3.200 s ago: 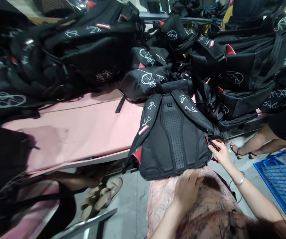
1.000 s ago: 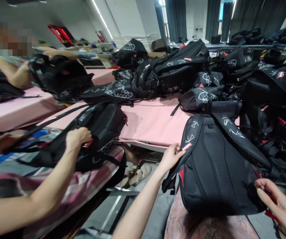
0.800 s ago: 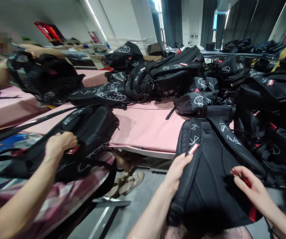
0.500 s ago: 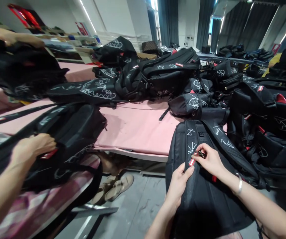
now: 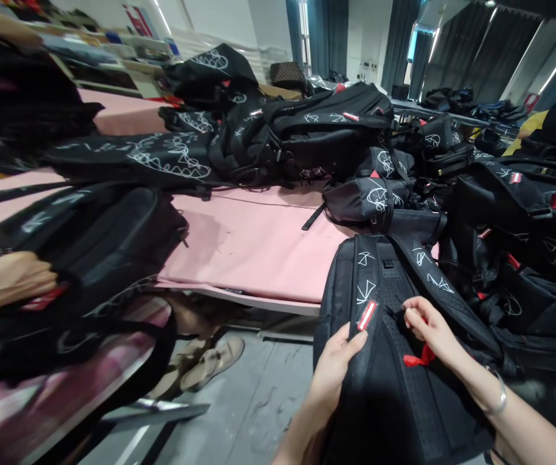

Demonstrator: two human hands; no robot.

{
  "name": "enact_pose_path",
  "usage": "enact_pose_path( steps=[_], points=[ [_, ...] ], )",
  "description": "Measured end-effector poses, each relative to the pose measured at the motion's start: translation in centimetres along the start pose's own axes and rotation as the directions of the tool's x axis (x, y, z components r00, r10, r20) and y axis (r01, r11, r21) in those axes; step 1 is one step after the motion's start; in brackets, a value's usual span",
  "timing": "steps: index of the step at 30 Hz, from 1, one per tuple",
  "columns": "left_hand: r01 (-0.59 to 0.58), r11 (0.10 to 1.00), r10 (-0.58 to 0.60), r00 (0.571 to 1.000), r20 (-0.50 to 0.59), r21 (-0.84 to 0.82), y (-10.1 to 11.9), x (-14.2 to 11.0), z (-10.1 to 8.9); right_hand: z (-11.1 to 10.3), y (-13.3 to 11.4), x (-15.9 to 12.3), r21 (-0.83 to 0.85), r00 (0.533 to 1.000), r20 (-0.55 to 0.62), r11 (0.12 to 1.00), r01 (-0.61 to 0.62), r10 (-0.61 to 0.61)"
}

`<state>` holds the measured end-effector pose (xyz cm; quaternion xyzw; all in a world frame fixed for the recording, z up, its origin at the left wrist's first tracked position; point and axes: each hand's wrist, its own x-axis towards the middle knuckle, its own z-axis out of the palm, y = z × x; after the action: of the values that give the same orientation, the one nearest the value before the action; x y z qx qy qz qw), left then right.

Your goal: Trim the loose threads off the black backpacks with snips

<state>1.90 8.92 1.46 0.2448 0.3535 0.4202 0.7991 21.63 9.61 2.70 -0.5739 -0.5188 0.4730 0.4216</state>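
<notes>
Gripping backpack (image 5: 394, 387) strap edge, left fingers (image 5: 350, 339), right fingers (image 5: 416, 313) pinching centre

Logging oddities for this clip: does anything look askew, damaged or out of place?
Nothing looks damaged. The backpack hangs over the edge of the pink table, steadied by the left hand; the right hand holds something red.

A pink-covered table (image 5: 258, 252) stands over a grey concrete floor (image 5: 253, 413) in a hall with white walls (image 5: 239, 26) far left, dark curtains (image 5: 329, 32) at bright windows, and slanting strip lights (image 5: 551, 68) far right.
</notes>
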Motion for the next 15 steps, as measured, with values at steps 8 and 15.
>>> enact_pose_path(
  steps=[8,15],
  points=[
    [0.020,0.999,-0.021,1.000,-0.010,-0.040,0.4,-0.1,0.3,1.4,-0.1,-1.3,-0.141,0.994,-0.041,0.986,0.092,-0.099],
    [-0.030,0.998,0.032,0.999,-0.027,0.056,0.5,-0.2,0.4,1.8,-0.7,-0.7,-0.305,0.983,-0.019,0.937,0.169,-0.183]
  ],
)
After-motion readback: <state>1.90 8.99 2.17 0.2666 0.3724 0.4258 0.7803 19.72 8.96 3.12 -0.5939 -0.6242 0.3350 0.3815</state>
